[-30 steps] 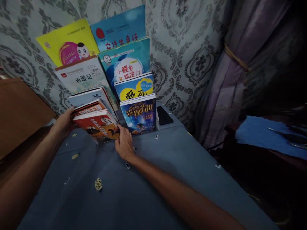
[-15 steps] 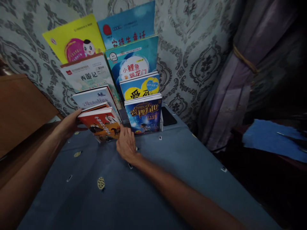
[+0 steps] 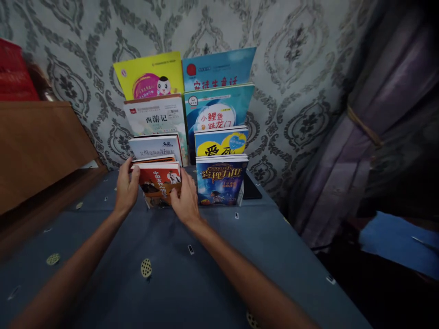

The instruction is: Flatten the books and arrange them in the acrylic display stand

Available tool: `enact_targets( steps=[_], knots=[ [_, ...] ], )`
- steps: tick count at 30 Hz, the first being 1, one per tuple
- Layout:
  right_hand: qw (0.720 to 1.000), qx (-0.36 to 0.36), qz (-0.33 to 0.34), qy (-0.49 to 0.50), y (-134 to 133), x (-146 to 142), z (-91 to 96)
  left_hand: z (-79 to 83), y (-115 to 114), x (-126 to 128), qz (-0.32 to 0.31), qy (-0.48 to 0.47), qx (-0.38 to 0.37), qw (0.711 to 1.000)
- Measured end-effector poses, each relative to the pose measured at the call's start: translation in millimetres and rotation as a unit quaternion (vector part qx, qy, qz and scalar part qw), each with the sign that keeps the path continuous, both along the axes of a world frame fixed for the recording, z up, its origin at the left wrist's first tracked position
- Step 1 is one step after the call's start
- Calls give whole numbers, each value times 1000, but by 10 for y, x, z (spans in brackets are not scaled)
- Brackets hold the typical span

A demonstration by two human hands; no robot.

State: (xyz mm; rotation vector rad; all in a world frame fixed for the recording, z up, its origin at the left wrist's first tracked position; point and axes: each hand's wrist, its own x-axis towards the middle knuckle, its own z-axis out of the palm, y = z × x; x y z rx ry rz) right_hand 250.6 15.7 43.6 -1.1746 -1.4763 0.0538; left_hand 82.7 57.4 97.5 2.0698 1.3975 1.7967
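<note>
A red book (image 3: 161, 183) with white lettering stands upright at the front of the left row, with other books close behind it. My left hand (image 3: 126, 188) grips its left edge, thumb at the top corner and fingers behind. On the right edge, my right hand (image 3: 187, 197) is closed with its thumb on the cover; its other fingers are partly hidden. Behind are a pale blue book (image 3: 156, 146), a white book (image 3: 159, 116) and a yellow book (image 3: 151, 68). A dark blue book (image 3: 221, 183) fronts the right row, just beside my right hand.
Behind it stand a blue-and-yellow book (image 3: 219, 142), a teal book (image 3: 219, 107) and a blue book (image 3: 219, 68), near the patterned wall (image 3: 291, 68). A dark flat object (image 3: 253, 189) lies to the right. A wooden box (image 3: 41, 151) is at left, a curtain (image 3: 356, 123) at right.
The view has shifted, so the books sit lower and further right. My left thumb now shows on the red book's corner, and my right thumb lies on its cover. The red book stands straighter.
</note>
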Motion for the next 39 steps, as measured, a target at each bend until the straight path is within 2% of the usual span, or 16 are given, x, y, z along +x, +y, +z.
enact_targets(
  steps=[6,11,14,17,23,30,39],
  knots=[
    [1000,-9,11,3,8,-12,-34,61,-11,-31,25,95,30,995],
    [1000,-6,18,2,-7,15,-44,132,-31,-85,98,203,77,971],
    [1000,-5,20,3,-10,7,-57,180,-57,35,79,287,127,946],
    [1000,-9,14,5,-9,1,-73,204,-70,246,44,337,142,930],
    [999,-17,-9,27,26,25,-133,193,-68,499,38,337,153,928],
    [999,-23,-26,26,51,35,-249,194,-99,505,28,339,142,930],
    [999,-13,-18,29,61,27,-259,70,16,548,44,316,144,937]
  ],
)
